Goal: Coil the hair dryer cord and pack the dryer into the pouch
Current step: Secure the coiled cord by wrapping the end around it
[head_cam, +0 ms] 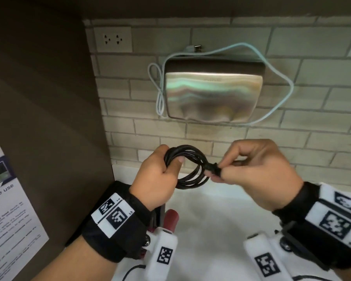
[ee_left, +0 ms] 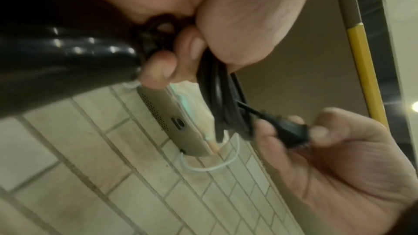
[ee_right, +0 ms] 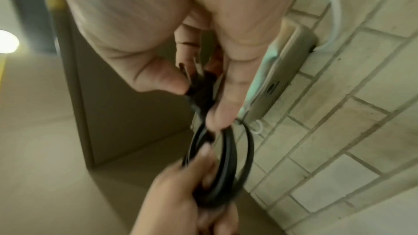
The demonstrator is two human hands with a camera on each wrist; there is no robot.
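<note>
The black cord is wound into a coil of several loops. My left hand grips one side of the coil, thumb across the loops. My right hand pinches the plug against the coil's other side. In the left wrist view the coil hangs below my curled left fingers, and the plug sits between the right thumb and fingers. A glossy black body, apparently the dryer, lies under my left palm, where the cord runs in. The iridescent pouch lies shut against the brick wall beyond my hands.
The pouch rests on a flat grey device with a white cable looped round it. A double wall socket sits at upper left. A dark panel bearing a printed notice stands at left. A white counter lies below my hands.
</note>
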